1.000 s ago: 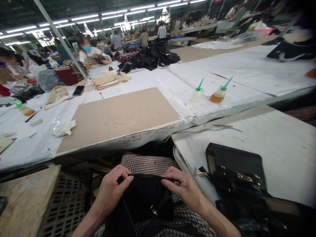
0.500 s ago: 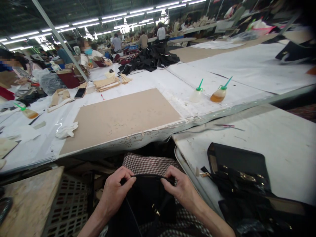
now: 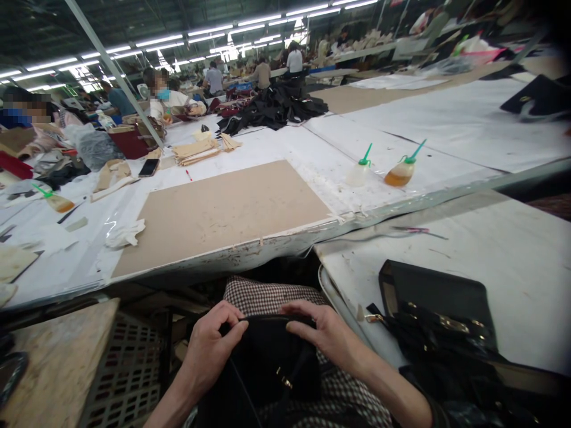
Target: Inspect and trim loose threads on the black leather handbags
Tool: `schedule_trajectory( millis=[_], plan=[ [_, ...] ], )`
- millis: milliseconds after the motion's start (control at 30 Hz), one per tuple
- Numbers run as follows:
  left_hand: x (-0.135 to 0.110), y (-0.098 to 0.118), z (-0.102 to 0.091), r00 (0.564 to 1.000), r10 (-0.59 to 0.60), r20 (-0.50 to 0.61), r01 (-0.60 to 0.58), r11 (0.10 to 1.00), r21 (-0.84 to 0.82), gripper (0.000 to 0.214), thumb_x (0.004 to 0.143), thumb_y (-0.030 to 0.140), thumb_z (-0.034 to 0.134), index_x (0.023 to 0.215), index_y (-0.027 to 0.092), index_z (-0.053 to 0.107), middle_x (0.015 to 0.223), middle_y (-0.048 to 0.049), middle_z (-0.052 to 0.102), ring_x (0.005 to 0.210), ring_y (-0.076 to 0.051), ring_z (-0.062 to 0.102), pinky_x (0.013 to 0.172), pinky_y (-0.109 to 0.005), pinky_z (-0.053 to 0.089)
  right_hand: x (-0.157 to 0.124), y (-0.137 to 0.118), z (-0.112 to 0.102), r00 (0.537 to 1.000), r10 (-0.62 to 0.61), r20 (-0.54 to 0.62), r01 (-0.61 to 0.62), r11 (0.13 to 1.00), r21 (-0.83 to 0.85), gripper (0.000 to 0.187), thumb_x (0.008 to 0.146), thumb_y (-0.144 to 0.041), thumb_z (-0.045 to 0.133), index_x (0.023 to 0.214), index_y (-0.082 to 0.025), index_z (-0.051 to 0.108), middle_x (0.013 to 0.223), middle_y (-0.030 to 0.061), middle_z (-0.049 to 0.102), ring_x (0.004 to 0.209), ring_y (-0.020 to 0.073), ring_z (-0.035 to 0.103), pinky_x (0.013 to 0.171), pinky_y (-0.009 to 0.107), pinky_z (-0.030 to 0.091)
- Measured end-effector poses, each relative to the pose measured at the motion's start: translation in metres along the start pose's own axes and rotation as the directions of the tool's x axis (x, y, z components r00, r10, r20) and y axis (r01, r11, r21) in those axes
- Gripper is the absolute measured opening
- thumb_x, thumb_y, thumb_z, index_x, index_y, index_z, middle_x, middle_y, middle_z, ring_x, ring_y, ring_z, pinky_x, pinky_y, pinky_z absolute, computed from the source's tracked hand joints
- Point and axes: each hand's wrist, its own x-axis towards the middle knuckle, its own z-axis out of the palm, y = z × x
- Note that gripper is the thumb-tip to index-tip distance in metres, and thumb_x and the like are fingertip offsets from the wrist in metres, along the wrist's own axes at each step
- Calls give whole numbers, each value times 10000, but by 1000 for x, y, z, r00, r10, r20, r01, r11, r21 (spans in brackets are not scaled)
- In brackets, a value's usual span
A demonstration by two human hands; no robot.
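"Pinching what?"
"We pinch the black bag (image 3: pixel 267 359), bottom centre of the frame, with our left hand (image 3: pixel 213 342); our right hand (image 3: pixel 328 336), loosely spread, curves about its top edge (image 3: pixel 266 318)."

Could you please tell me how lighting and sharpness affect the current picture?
Head view: ceiling lights glare white; head view: the black piece pinched by the left hand loses detail in darkness; head view: that hand looks fairly sharp, while the picture's upper right corner darkens to black.
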Motion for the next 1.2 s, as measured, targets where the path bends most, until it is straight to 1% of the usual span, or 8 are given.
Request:
schedule_trajectory(
  millis=[67,200,533,667,767,933,1067,1200],
  plan=[
    [-1,0,0,1000,2,-2,-2,1000,0,240,890,214,608,661,184,540,870,-30,645,820,-164,613,763,-279,450,-2,1,2,989,-122,-80,112,986,-121,238,879,-240,674,1116,-263,653,1145,24,688,1092,225,621,983,344,478],
    [-3,1,0,1000,6,-10,-6,1000,6,232,887,213,613,666,184,548,876,-29,648,833,-165,616,772,-282,451,-6,1,8,943,-325,-75,284,901,-329,122,898,-195,660,1006,-247,639,1175,45,655,1132,226,588,986,374,472],
    [-4,3,0,1000,6,-19,-6,1000,3,223,883,206,608,667,187,554,873,-29,657,823,-168,621,764,-280,458,-5,-6,11,932,-360,-45,306,846,-436,62,910,-192,647,934,-237,682,1089,31,680,1025,218,611,917,370,482],
    [-3,7,1,1000,13,-16,-13,1000,0,220,879,199,607,665,188,557,872,-35,666,819,-173,624,756,-282,462,-5,-16,12,963,-268,-35,240,907,-345,84,886,-143,629,837,-205,657,1041,35,678,977,203,614,876,339,480],
    [-4,8,1,1000,13,-18,-13,1000,3,222,878,197,609,662,187,557,871,-37,667,815,-174,626,753,-282,464,-3,-16,15,987,-133,-92,113,974,-197,140,846,-153,649,721,-197,605,1006,33,687,942,196,632,851,319,476],
    [-6,7,2,1000,17,-21,-17,1000,5,226,875,188,616,657,186,555,853,-30,662,806,-170,623,753,-282,460,4,-1,20,963,131,-234,-118,991,68,276,758,-213,712,618,-201,474,915,37,712,887,209,658,777,298,486],
    [-5,6,3,1000,11,-18,-11,1000,4,224,870,181,618,656,185,552,851,-29,658,809,-169,621,754,-281,459,7,5,15,976,182,-119,-161,972,171,182,744,-222,726,879,-200,605,815,-8,715,765,185,653,684,270,484],
    [-3,6,2,1000,-1,-15,1,1000,-4,224,869,184,618,654,183,556,859,-30,660,817,-170,621,761,-285,459,9,1,8,985,165,51,-172,965,197,256,807,-293,686,1046,-204,712,959,13,752,881,217,675,788,297,503]
  ],
)
